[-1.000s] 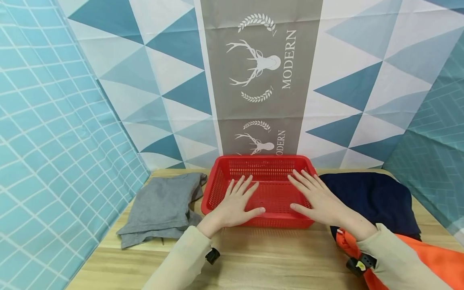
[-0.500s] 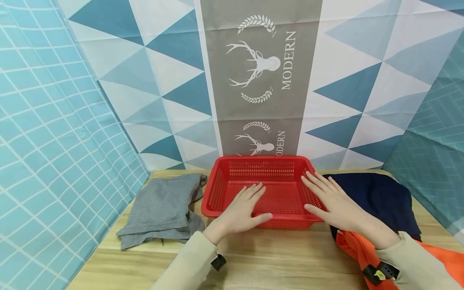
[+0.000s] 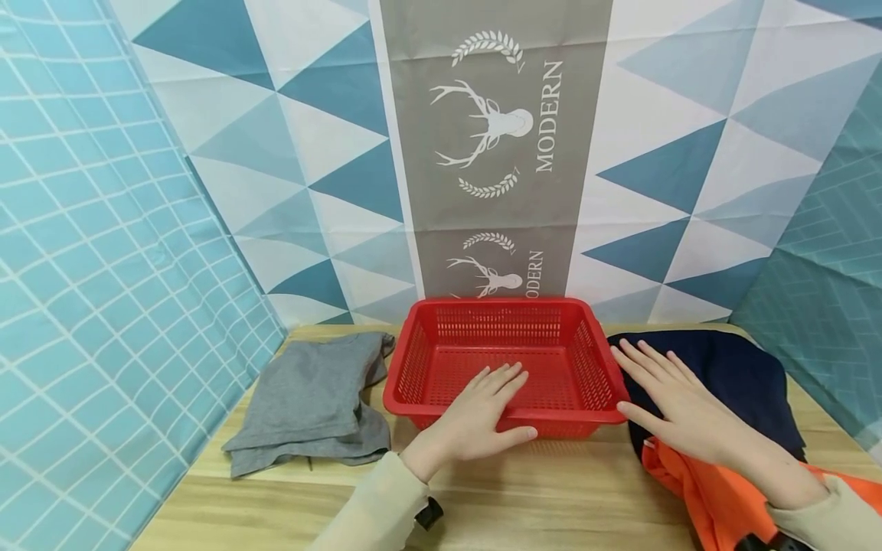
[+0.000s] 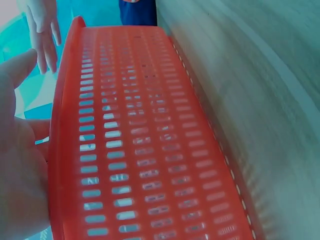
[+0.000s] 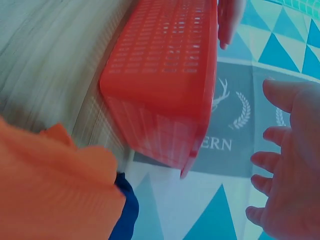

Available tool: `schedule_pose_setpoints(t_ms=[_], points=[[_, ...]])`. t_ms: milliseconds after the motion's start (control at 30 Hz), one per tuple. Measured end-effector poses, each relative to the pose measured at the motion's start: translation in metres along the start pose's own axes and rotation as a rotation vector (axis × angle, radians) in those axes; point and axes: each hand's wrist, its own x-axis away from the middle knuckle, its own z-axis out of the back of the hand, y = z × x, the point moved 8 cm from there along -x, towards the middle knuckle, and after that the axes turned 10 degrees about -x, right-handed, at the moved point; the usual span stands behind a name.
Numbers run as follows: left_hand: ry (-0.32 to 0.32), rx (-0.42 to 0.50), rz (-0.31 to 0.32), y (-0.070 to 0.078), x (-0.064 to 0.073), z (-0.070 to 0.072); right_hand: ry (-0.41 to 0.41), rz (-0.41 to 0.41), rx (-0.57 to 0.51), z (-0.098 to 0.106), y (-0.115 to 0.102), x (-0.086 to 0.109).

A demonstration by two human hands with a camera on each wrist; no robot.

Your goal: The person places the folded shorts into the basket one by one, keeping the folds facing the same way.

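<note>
A red plastic basket (image 3: 572, 416), rectangular with rounded corners, a smooth flared rim and walls pierced by rows of narrow slots, stands upright near the far edge of the table. To its left lies a folded gray cloth (image 3: 306, 398), soft and matte, with layered edges; to its right lies a dark navy cloth (image 3: 730, 375) with a rounded outline, partly overlapped at the front by a crumpled bright orange cloth (image 3: 710, 490). The left hand (image 3: 475, 421), fingers straight and slightly parted, lies over the basket's front rim in the head view; contact cannot be told. The right hand (image 3: 678, 413), fingers extended and spread, is apart from the basket in the right wrist view, just beyond its front right corner. Both wear pale beige sleeves (image 3: 375, 505).

The table (image 3: 551, 497) has pale, streaked wood grain. Behind it hangs a creased sheet (image 3: 510, 122) of blue, gray and white triangles, its gray band printed with sideways antlered heads and "MODERN"; a turquoise gridded sheet (image 3: 103, 229) covers the left side.

Compared with one second earlier, both hands lie farther right, the right one now outside the basket; the basket and gray cloth keep their places.
</note>
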Motion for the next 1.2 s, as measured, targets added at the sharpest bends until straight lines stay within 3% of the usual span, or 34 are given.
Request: schedule_pose_setpoints(t_ms=[200, 400, 733, 1067, 1200], points=[[0.028, -0.092, -0.071, 0.02, -0.002, 0.001, 0.021, -0.024, -0.011, 0.005, 0.01, 0.014], [0.016, -0.152, -0.117, 0.037, -0.001, -0.001, 0.044, -0.044, -0.02, 0.009, 0.016, 0.025], [-0.047, -0.097, -0.169, 0.055, -0.002, -0.013, 0.029, -0.118, -0.082, 0.011, 0.035, 0.045], [-0.03, -0.164, -0.206, 0.069, -0.003, -0.015, 0.068, -0.175, -0.094, 0.016, 0.055, 0.063], [-0.033, -0.15, -0.215, 0.074, -0.004, -0.016, 0.085, -0.188, -0.082, 0.019, 0.062, 0.07]])
